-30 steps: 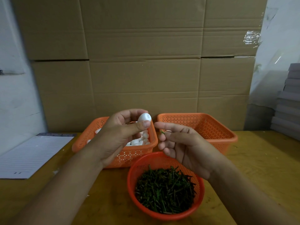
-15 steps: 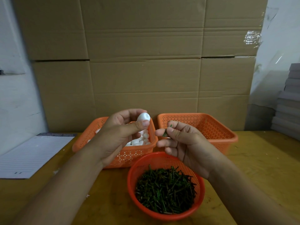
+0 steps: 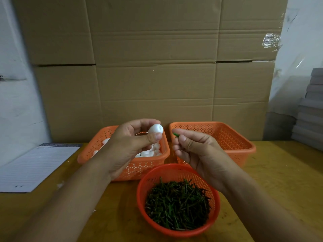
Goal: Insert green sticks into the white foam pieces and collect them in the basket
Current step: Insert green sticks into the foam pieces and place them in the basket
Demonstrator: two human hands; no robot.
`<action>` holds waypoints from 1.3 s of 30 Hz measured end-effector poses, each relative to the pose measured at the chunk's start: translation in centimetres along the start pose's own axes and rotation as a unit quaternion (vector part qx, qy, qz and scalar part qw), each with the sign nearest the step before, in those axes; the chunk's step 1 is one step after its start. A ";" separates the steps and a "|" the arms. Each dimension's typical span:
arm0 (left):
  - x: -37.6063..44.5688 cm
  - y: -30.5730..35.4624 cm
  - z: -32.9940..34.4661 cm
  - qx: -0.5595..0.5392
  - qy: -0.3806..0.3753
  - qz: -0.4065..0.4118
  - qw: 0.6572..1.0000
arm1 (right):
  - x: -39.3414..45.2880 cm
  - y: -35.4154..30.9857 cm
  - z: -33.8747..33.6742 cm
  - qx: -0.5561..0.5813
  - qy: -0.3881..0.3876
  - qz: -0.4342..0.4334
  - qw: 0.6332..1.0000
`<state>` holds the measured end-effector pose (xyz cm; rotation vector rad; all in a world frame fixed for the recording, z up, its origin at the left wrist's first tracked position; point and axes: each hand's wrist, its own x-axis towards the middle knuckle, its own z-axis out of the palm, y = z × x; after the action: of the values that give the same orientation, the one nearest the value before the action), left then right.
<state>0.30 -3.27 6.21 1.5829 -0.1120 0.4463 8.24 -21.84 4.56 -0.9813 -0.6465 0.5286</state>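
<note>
Left hand (image 3: 132,145) pinches foam piece (image 3: 155,128); right hand (image 3: 195,151) pinches green stick (image 3: 176,135). Unjoined. Collecting basket (image 3: 241,151) at 2 o'clock appears empty.

Stacked cardboard boxes (image 3: 153,67) stand behind a yellow wooden table (image 3: 279,172). White wall (image 3: 15,102) at left; grey slabs (image 3: 311,109) piled right.

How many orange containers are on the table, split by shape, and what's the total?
Rectangular baskets: 2, one with white foam pieces, one showing nothing inside.
Round bowls: 1, holding green sticks.
Total: 3
</note>
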 end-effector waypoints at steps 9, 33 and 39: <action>0.0 -0.1 0.1 -0.037 0.003 0.005 0.999 | -0.2 -0.1 0.6 -0.031 0.022 -0.011 0.999; -0.3 -0.1 0.6 0.089 -0.008 0.071 0.994 | -0.4 -0.1 0.9 -0.222 0.087 -0.051 0.970; -0.3 -0.1 0.8 0.116 -0.008 0.073 0.991 | -0.5 -0.1 1.1 -0.244 0.087 -0.069 0.963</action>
<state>0.24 -4.10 5.97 1.8135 -0.1949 0.5764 7.13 -21.59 4.93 -1.4169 -0.6957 0.1540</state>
